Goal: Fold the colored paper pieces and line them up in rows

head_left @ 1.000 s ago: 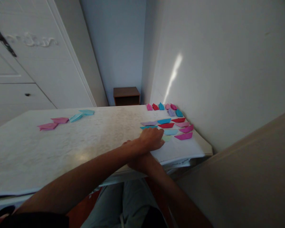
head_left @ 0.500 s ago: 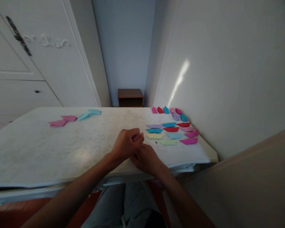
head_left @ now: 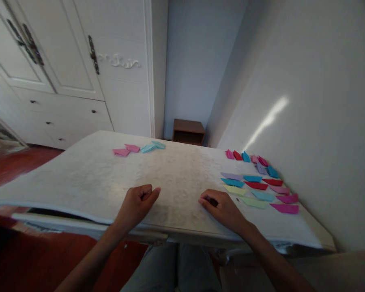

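My left hand (head_left: pixel 140 202) is curled into a loose fist over the near part of the white table (head_left: pixel 88 182), thumb pointing forward; nothing shows in it. To its right, my right hand (head_left: pixel 221 207) is also closed, thumb against the fingers, with no object visible. Nearest to that hand are folded paper boats: a yellow one (head_left: pixel 235 190), a pale green one (head_left: pixel 253 202), a light blue one (head_left: pixel 263 196) and several others in loose rows. Pink folded papers (head_left: pixel 121 152) and pale blue folded papers (head_left: pixel 148 148) lie at the far left.
Upright folded paper pieces (head_left: pixel 237 155) stand at the back right, along the wall (head_left: pixel 307 134). Beyond the table are a white wardrobe (head_left: pixel 127 97) and a small brown cabinet (head_left: pixel 188 126). The table's near edge runs just above my legs (head_left: pixel 178 267).
My hands were together, touching, and are now apart, the left one moved left and the right one right. The camera view has turned left. The folded papers keep their arrangement.
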A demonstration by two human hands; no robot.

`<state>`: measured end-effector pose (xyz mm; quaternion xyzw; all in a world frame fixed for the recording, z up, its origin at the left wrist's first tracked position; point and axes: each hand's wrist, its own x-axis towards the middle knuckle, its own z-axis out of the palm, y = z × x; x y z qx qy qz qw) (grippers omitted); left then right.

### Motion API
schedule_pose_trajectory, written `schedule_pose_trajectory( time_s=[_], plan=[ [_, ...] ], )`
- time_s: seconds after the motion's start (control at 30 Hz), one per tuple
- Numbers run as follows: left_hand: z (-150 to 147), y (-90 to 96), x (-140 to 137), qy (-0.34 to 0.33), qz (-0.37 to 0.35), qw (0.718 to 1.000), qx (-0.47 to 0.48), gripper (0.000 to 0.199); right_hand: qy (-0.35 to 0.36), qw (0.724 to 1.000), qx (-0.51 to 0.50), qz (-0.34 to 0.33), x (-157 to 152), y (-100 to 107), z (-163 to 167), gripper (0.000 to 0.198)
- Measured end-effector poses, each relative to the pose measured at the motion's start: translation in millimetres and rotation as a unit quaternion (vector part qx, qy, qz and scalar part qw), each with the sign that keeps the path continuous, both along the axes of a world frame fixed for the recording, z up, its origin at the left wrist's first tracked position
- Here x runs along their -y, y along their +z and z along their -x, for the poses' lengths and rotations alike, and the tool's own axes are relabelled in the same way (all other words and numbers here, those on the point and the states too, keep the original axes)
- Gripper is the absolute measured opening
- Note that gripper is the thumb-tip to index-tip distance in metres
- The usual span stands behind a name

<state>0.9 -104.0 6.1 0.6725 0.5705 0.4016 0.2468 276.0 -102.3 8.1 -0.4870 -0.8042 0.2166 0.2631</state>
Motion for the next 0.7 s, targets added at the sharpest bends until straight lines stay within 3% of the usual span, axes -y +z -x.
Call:
schedule_pose_trajectory(
  time_s=[0.17, 0.27, 0.37, 0.43, 0.53, 0.7],
  plan=[
    [11, -2.8, 4, -0.039, 0.011, 0.997, 0.061, 0.047, 0.033, 0.998, -0.004, -0.046, -45, 20, 43, 0.015],
    [11, -4.6, 4, -0.045, 0.003, 0.995, 0.085, 0.046, 0.049, 0.995, 0.017, -0.09, -95, 26, 81, 0.013],
    [11, -6.7, 4, -0.035, 0.003, 0.993, 0.114, 0.046, 0.056, 0.987, 0.1, -0.116, -151, 25, 120, 0.031],
    [12, -8.1, 2, -0.029, 0.008, 0.991, 0.134, 0.045, 0.043, 0.977, 0.182, -0.099, -185, 21, 141, 0.043],
    [14, -9.7, 1, -0.025, 0.011, 0.986, 0.164, 0.045, 0.032, 0.974, 0.212, -0.079, -221, 16, 162, 0.047],
    [16, -10.0, 0, -0.032, 0.025, 0.979, 0.202, 0.045, 0.03, 0.969, 0.236, -0.06, -242, 10, 168, 0.039]
  ],
)
